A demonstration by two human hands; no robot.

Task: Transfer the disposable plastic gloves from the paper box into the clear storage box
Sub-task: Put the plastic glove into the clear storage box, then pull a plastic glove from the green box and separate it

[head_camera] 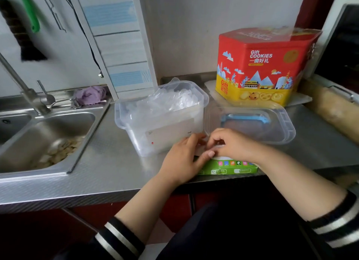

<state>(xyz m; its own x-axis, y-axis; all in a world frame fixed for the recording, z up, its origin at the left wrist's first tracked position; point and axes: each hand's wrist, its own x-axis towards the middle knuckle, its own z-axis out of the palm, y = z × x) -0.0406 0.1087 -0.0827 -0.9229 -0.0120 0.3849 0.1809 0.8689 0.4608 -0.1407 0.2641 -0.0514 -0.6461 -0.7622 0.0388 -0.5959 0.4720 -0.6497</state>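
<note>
I see clear storage box (161,116) heaped with gloves (171,102) | both hands, left hand (181,158) and right hand (231,145), pinch more at paper box (229,167) | lid (250,121) off, near finish

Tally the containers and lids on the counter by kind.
Clear storage box holding gloves: 1
Clear lid: 1
Green paper box: 1
Red and yellow cookie tin: 1
Total: 4

My steel bench (101,162) carried the clear storage box (161,123) full of gloves, its lid (250,121) beside it, the green paper box (229,167) at the front edge, and a cookie tin (262,65) behind.
</note>
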